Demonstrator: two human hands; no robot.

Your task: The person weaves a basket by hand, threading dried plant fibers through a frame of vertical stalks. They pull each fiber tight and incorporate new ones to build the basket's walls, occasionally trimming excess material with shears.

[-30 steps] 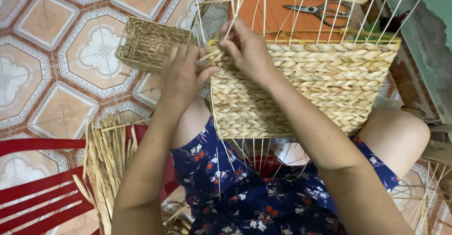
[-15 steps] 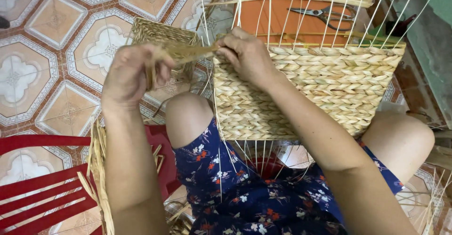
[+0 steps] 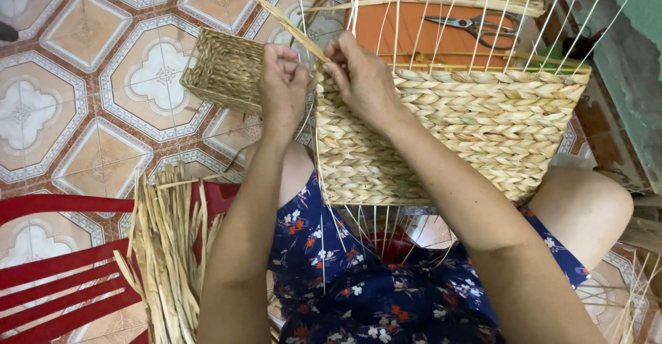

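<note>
Pinched by left hand (image 3: 281, 82) and right hand (image 3: 358, 75) at half-woven basket's (image 3: 448, 134) corner: straw strand (image 3: 272, 9), slanting up-left.

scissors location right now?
Head view, top right: the scissors lie on the orange surface behind the woven basket, beyond both hands.
</note>
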